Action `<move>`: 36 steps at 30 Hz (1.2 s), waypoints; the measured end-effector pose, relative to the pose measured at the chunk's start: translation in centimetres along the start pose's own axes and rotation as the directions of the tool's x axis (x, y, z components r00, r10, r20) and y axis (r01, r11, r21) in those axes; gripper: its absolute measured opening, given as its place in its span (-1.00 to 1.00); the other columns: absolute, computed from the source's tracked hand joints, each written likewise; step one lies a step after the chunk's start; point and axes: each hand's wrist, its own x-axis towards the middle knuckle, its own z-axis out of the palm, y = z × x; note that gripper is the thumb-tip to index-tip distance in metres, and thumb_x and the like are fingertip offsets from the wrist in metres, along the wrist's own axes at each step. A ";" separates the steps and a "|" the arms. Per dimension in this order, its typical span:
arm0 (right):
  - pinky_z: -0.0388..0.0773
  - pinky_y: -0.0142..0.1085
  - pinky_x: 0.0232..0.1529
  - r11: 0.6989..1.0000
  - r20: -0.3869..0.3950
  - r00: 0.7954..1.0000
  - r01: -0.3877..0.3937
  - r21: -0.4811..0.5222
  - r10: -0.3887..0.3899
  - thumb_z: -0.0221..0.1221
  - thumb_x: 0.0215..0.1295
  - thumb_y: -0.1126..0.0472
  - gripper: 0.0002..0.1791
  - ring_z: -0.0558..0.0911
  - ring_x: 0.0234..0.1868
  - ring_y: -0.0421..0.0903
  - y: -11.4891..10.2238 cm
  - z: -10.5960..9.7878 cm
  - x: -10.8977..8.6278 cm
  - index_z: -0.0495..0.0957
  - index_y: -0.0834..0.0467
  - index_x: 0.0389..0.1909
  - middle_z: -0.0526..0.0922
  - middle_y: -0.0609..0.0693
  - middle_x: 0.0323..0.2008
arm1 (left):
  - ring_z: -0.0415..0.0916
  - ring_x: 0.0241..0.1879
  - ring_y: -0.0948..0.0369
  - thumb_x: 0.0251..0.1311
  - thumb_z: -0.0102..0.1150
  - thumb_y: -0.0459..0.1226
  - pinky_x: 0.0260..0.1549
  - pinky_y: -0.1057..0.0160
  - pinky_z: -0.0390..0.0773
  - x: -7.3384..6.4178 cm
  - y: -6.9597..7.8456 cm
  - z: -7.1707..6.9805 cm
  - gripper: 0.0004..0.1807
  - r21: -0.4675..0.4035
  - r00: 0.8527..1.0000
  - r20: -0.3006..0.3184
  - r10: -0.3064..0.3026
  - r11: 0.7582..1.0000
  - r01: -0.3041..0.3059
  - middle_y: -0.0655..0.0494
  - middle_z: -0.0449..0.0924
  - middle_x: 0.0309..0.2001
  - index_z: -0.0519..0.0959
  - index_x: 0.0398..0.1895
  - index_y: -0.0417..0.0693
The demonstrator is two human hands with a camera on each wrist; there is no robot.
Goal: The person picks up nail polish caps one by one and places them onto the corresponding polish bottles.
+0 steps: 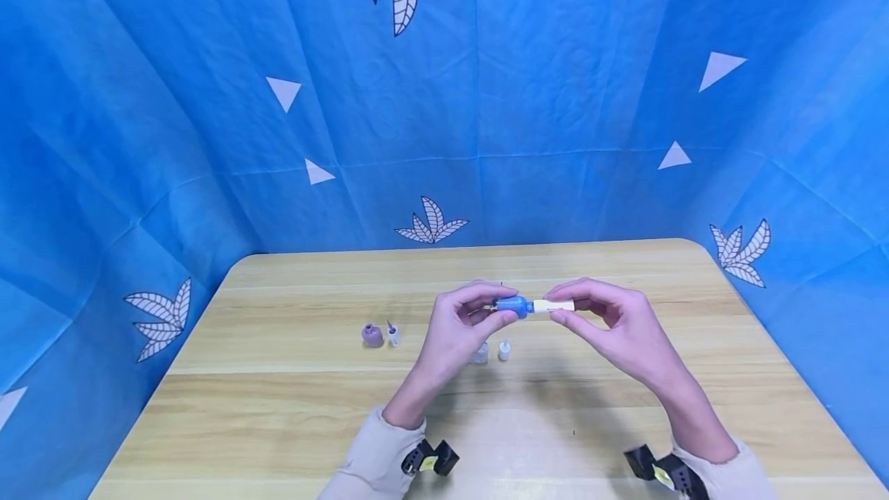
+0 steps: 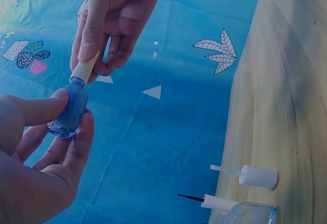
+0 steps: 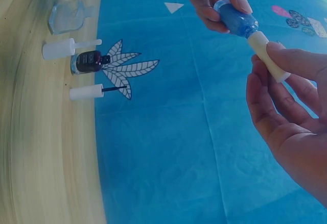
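Above the table, my left hand [image 1: 454, 330] holds a small blue nail polish bottle [image 1: 512, 306] between thumb and fingers. The bottle lies sideways in the head view, its neck toward my right hand [image 1: 621, 326]. That hand pinches a white cap [image 1: 559, 305] by thumb and fingertips. The cap's end meets the neck of the bottle, in line with it, in both wrist views. Part of the cap is hidden behind the right thumb and fingers. Any brush inside is out of sight.
On the wooden table [image 1: 278, 407] stand a purple bottle [image 1: 372, 336] and an upturned white brush cap [image 1: 393, 333]. Below my hands are a clear bottle [image 3: 68, 17], a white-brush cap [image 3: 59, 49], a dark bottle [image 3: 88, 62] and a dark-brush cap [image 3: 87, 92]. Blue cloth [image 1: 542, 99] hangs behind.
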 end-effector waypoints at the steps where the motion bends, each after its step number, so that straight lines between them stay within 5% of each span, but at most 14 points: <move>1: 0.68 -0.43 -0.03 1.000 0.000 1.000 0.000 -0.003 0.000 0.38 0.25 0.43 -0.75 0.69 -0.13 -0.11 0.0 0.0 0.0 0.71 0.20 -0.05 0.75 0.02 -0.10 | 0.71 -0.07 0.08 0.22 0.39 -0.47 0.02 0.14 0.72 0.0 0.0 0.0 -0.72 0.000 1.000 -0.002 0.000 1.000 0.000 -0.08 0.71 -0.03 0.71 0.01 -0.27; 18: 0.69 -0.43 -0.10 1.000 -0.030 0.999 0.012 0.010 -0.011 0.36 0.24 0.50 -0.71 0.69 -0.20 -0.09 -0.4 0.1 0.1 0.73 0.15 -0.06 0.76 0.04 -0.14 | 0.71 -0.08 0.10 0.23 0.39 -0.47 0.01 0.14 0.72 0.1 0.2 0.0 -0.72 0.003 1.000 -0.002 0.002 1.000 -0.002 -0.08 0.71 -0.04 0.71 0.01 -0.27; 30: 0.63 -0.45 -0.35 0.999 -0.064 0.998 -0.027 -0.023 0.025 0.37 0.26 0.44 -0.76 0.64 -0.34 -0.12 -0.5 0.4 0.1 0.75 0.13 -0.09 0.76 -0.01 -0.24 | 0.69 -0.14 0.14 0.20 0.42 -0.47 -0.02 0.15 0.73 0.0 0.2 0.1 -0.73 0.032 1.000 -0.024 0.013 0.999 -0.012 -0.07 0.69 -0.08 0.73 -0.02 -0.26; 36: 0.71 -0.41 -0.07 1.000 -0.065 0.998 -0.014 0.001 0.014 0.36 0.26 0.47 -0.70 0.71 -0.20 -0.12 -0.4 0.3 0.2 0.70 0.16 -0.02 0.75 0.07 -0.12 | 0.68 -0.15 0.14 0.21 0.42 -0.44 -0.03 0.16 0.74 0.1 0.2 0.1 -0.74 0.043 0.999 -0.034 0.017 0.999 -0.016 -0.06 0.68 -0.10 0.73 -0.02 -0.24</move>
